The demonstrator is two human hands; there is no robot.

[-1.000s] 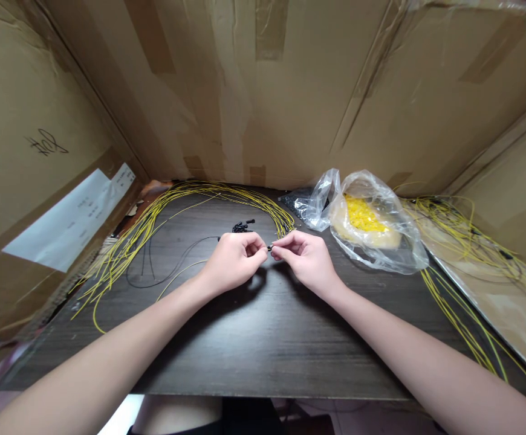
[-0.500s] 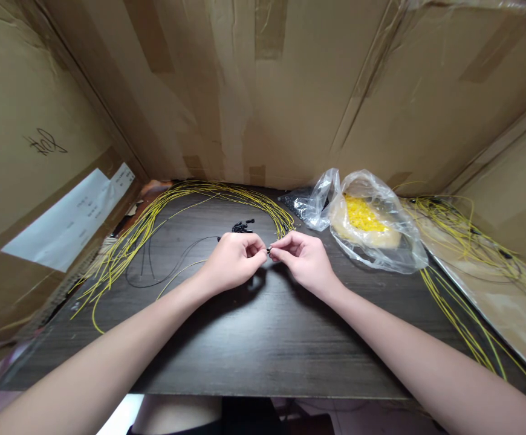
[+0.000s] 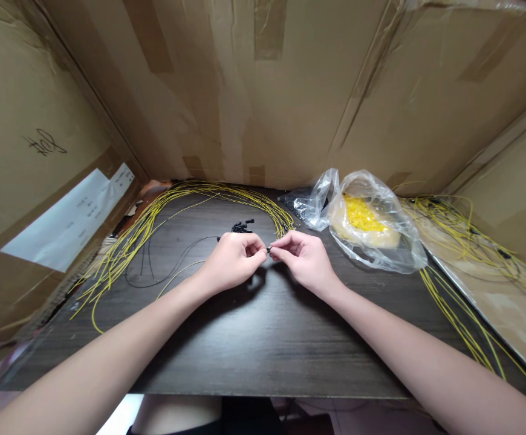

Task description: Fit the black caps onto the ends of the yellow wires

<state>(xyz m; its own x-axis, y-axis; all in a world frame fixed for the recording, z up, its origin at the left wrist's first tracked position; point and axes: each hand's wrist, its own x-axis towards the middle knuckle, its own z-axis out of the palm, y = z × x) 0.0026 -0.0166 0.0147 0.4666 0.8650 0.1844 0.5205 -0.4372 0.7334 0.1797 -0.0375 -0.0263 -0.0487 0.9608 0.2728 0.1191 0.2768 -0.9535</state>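
Note:
My left hand (image 3: 233, 261) and my right hand (image 3: 303, 258) meet fingertip to fingertip over the middle of the dark wooden table (image 3: 263, 350). Both are closed in a pinch on a tiny black piece (image 3: 268, 248) between them. A thin yellow wire (image 3: 176, 273) and a thin black wire (image 3: 172, 266) trail left from under my left hand. Just behind my left hand lies a small heap of black pieces (image 3: 242, 227). A long bundle of yellow wires (image 3: 163, 208) curves across the back and left of the table.
A clear plastic bag (image 3: 372, 223) with small yellow parts lies at the right back. More yellow wires (image 3: 462, 241) spread over a cardboard sheet on the right. Cardboard walls (image 3: 263, 90) close in the back and both sides.
Almost nothing differs; my two hands have drawn very slightly closer together at the fingertips and stay in the same spot.

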